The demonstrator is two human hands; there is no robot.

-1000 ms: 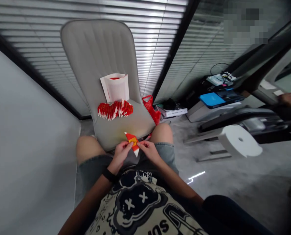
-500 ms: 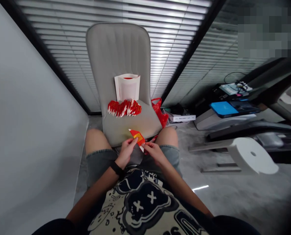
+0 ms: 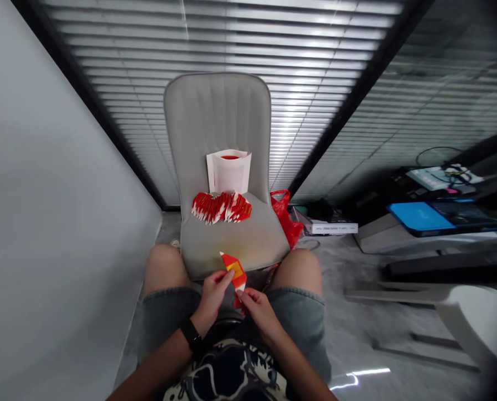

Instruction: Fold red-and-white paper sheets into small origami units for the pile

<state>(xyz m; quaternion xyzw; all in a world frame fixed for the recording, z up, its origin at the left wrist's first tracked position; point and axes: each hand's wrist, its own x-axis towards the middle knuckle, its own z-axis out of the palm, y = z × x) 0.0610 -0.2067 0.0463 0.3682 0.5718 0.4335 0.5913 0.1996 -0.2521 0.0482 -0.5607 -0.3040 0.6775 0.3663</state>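
Note:
Between my hands is a folded red paper piece (image 3: 239, 278) with a yellow patch and white tips, held above my lap. My left hand (image 3: 213, 294) pinches its left side, the thumb on the yellow patch. At its lower white tip, my right hand (image 3: 255, 309) has its thumb and fingers closed on the paper. Ahead on the grey chair (image 3: 219, 245) lies a fanned row of red and white folded pieces (image 3: 221, 208). Behind that row a white paper packet (image 3: 230, 175) stands open at the top against the backrest, with red showing inside.
A red plastic bag (image 3: 287, 220) hangs or lies right of the chair, beside a flat box (image 3: 334, 228). Farther right are a blue item (image 3: 421, 218) and a white stool (image 3: 484, 317). A wall is on the left, blinds behind.
The view has tilted up and shifted, so the chair appears lower. My right hand has moved down along the paper to its lower white tip; my left keeps its pinch.

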